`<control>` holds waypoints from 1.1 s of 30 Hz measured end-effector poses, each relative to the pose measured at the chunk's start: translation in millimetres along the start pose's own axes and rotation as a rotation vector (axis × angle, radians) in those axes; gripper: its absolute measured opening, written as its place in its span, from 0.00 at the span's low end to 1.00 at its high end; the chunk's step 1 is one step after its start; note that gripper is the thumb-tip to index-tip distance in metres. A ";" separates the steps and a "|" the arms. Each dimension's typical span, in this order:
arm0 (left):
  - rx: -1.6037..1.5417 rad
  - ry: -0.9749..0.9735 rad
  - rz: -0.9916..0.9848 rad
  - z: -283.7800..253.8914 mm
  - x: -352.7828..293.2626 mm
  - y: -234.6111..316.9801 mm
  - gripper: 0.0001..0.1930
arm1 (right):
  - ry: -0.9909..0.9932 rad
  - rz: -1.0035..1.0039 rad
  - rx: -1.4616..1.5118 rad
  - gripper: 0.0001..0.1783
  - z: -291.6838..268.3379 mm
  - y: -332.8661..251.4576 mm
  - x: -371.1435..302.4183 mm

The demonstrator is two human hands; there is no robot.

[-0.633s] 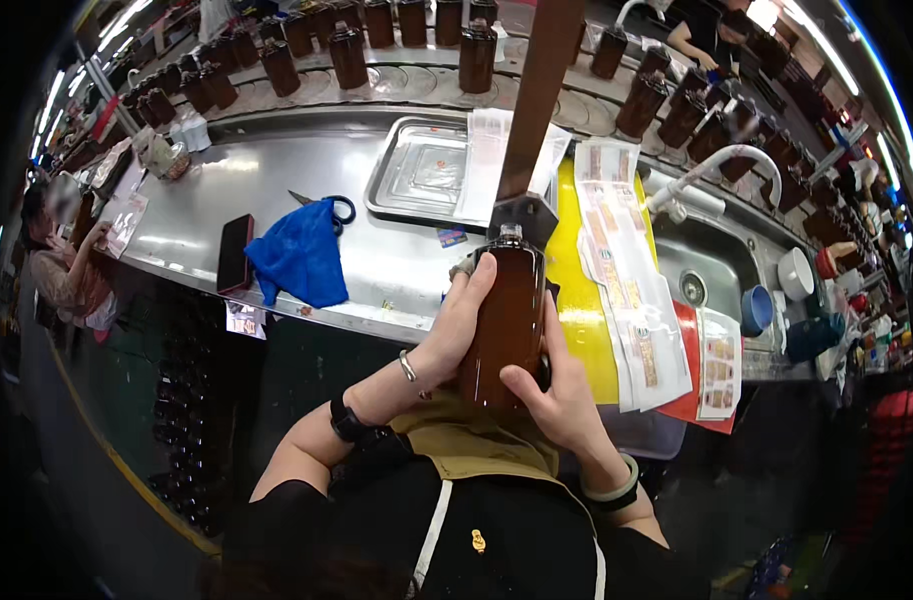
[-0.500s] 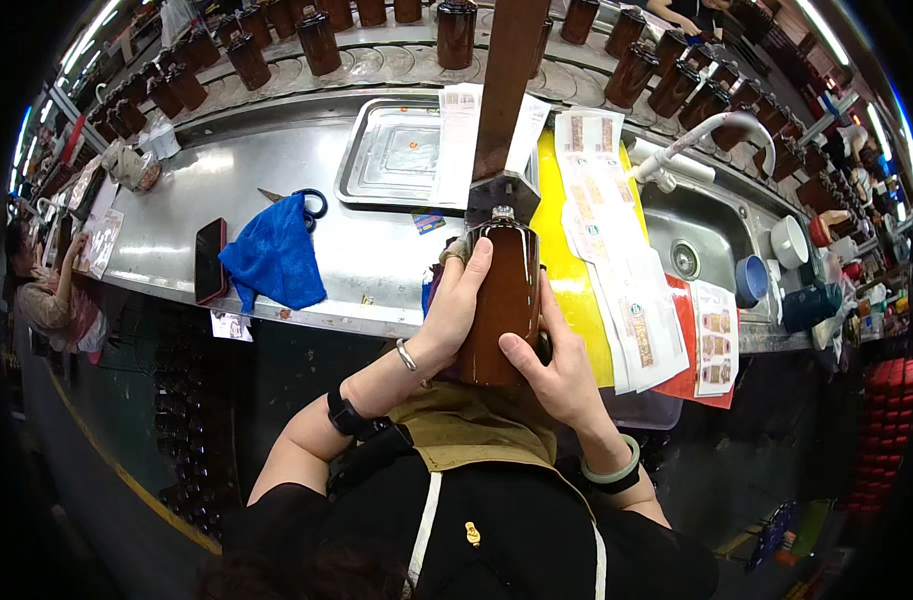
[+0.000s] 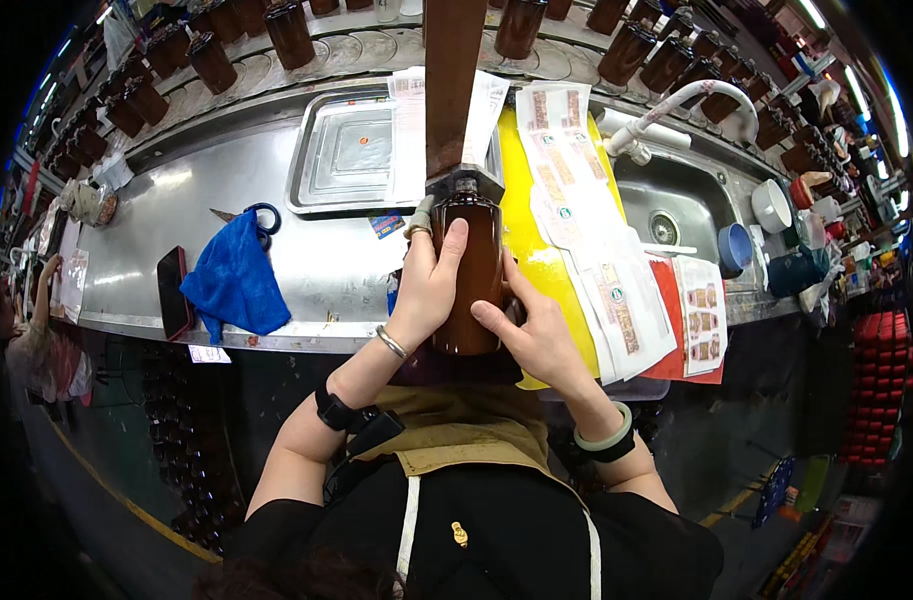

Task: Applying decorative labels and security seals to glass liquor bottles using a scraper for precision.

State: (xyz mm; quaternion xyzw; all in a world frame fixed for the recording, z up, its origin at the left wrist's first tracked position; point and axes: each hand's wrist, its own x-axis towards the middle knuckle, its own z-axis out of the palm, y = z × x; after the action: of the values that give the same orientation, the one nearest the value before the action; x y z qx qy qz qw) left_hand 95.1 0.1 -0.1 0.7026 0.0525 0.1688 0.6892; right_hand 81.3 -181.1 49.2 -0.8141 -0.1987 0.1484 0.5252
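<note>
A dark brown glass bottle (image 3: 475, 275) is held nearly upright at the front edge of the bench. My left hand (image 3: 427, 292) is closed around its left side, thumb on the front, with a grey covering on one fingertip. On the other side, my right hand (image 3: 542, 340) grips the lower part between thumb and fingers. The bottle's neck meets the dark bracket (image 3: 437, 186) at the foot of a brown post (image 3: 461, 90); whether they touch I cannot tell. Printed label sheets (image 3: 629, 285) lie right of the bottle, on a yellow sheet (image 3: 517, 215) and a red sheet (image 3: 665, 268).
Left on the metal bench lie a blue cloth (image 3: 239, 285), scissors (image 3: 269, 216) and a phone (image 3: 175, 300). Behind is a metal tray (image 3: 302, 160). A sink (image 3: 637, 218) with a white faucet (image 3: 677, 95) stands right. Brown bottles (image 3: 290, 38) line the far conveyor. A person (image 3: 42, 350) works far left.
The whole view has shifted, so bench, bottle and hands appear further left and higher. Both hands keep their hold on the bottle with little change of grip.
</note>
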 end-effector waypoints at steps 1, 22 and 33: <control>-0.027 -0.047 -0.034 -1.1 -0.1 5.4 0.37 | -0.032 0.007 0.004 0.51 -6.4 -2.3 1.4; 0.259 -0.271 0.199 -35.4 -56.6 33.1 0.37 | -0.145 -0.231 -0.619 0.11 -55.3 14.2 234.2; 0.315 -0.344 0.240 -40.1 -51.7 26.0 0.51 | -0.124 -0.982 -1.032 0.14 7.8 46.3 338.3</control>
State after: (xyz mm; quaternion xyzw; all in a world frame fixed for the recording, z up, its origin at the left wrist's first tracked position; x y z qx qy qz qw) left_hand 30.1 21.2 16.8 0.8208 -0.1237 0.1174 0.5452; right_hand 382.2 -29.9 -7.4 -0.7652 -0.6167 -0.1720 0.0670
